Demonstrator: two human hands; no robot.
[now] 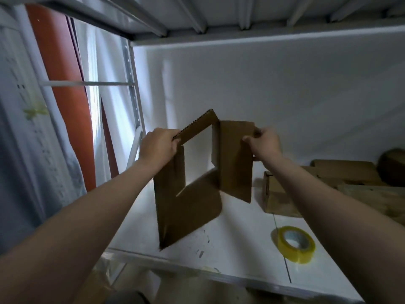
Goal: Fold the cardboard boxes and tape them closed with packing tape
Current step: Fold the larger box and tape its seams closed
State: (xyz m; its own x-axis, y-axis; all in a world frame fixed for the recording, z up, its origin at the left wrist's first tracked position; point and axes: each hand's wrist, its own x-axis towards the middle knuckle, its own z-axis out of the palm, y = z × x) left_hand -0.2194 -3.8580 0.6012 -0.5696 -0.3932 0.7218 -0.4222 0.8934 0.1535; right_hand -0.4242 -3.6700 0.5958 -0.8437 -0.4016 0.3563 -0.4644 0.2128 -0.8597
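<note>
At the centre of the frame the left hand point(156, 148) and right hand point(264, 144) each grip a top flap of the half-opened box point(188, 207), which may twist or crease, while the tape point(294, 243) waits at lower right.

Two hands held a brown cardboard box point(190, 202) up above the white worktop point(236, 255). The box was opened into a tube you could see through. The left hand point(158, 147) gripped a top flap. The right hand point(264, 142) pinched the other side. A yellow roll of tape point(294, 243) lay on the worktop, near the right arm. More boxes point(346, 172) sat far back on the right.
</note>
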